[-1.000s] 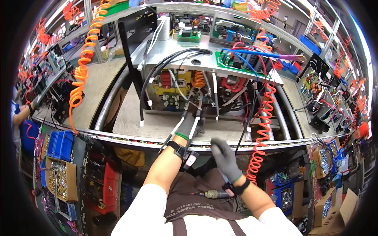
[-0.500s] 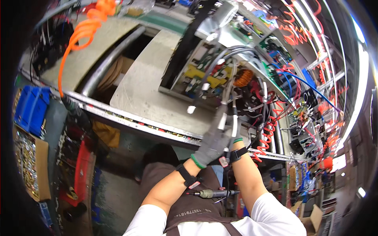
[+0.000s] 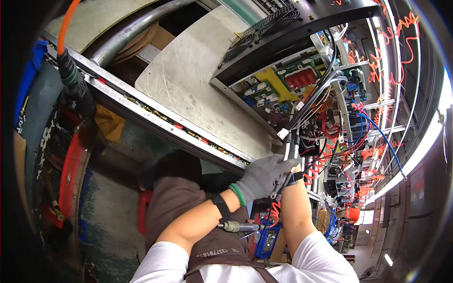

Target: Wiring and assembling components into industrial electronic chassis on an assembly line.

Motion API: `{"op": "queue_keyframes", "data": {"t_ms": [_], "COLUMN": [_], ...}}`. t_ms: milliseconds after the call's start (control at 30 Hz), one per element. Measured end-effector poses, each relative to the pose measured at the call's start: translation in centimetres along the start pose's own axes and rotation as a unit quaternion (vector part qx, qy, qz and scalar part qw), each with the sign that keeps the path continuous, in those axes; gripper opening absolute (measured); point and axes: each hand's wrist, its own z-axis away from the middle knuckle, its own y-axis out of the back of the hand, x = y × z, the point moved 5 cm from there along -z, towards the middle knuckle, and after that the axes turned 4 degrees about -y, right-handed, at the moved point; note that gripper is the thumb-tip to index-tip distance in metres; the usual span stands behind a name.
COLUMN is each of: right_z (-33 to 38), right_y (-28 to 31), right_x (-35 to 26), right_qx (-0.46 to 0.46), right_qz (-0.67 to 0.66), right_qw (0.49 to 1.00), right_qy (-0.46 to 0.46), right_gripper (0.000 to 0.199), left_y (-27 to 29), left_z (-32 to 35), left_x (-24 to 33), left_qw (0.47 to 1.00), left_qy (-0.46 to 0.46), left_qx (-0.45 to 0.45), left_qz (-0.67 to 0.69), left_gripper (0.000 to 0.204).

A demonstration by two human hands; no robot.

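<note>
Gloved left hand (image 3: 265,177) folds its grip around a pair of white-sleeved cables (image 3: 287,147) at the edge of the tabletop (image 3: 184,78), apparently to keep the loose lengths bunched; the right hand is hidden behind them, its grip impossible to tell, with only the right forearm (image 3: 298,207) showing. Above the grip, the cables rise to an open electronics chassis (image 3: 278,85), its circuit boards exposed, likely turned this way for access. Below the grip, a power screwdriver (image 3: 239,227) lies across the brown apron (image 3: 177,200), perhaps parked within reach. Left of the grip, a metal channel (image 3: 188,140) along the edge holds small brassy and red pieces. Farther left, a red bin (image 3: 73,181) stands beside a yellow-tipped item; just below the grip, a blue bin (image 3: 261,244) carries small parts too fine to identify.
</note>
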Motion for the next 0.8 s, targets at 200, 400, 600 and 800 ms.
{"op": "queue_keyframes", "data": {"t_ms": [200,400,600,800], "right_z": [0.3,0.0,-0.8,-0.6], "right_y": [0.4,0.5,0.1,0.1], "right_x": [-1.2,-2.0,-3.0,-3.8], "right_qx": [0.031,0.054,0.071,0.094], "right_qz": [0.010,0.014,0.018,0.016], "right_qw": [0.999,0.998,0.997,0.995], "right_qy": [0.003,0.003,0.005,0.016], "right_gripper": [0.043,0.042,0.042,0.042], "left_y": [-0.3,-0.5,-0.3,-0.5], "left_z": [-0.1,-0.2,-0.5,-0.4], "left_x": [-1.1,-1.4,-1.2,-1.3], "left_qw": [0.999,0.998,0.997,0.994], "left_qy": [0.017,0.031,0.037,0.062], "left_qx": [-0.025,-0.030,-0.068,-0.077], "left_qz": [0.034,0.040,0.021,0.035], "left_gripper": [0.045,0.043,0.045,0.047]}}
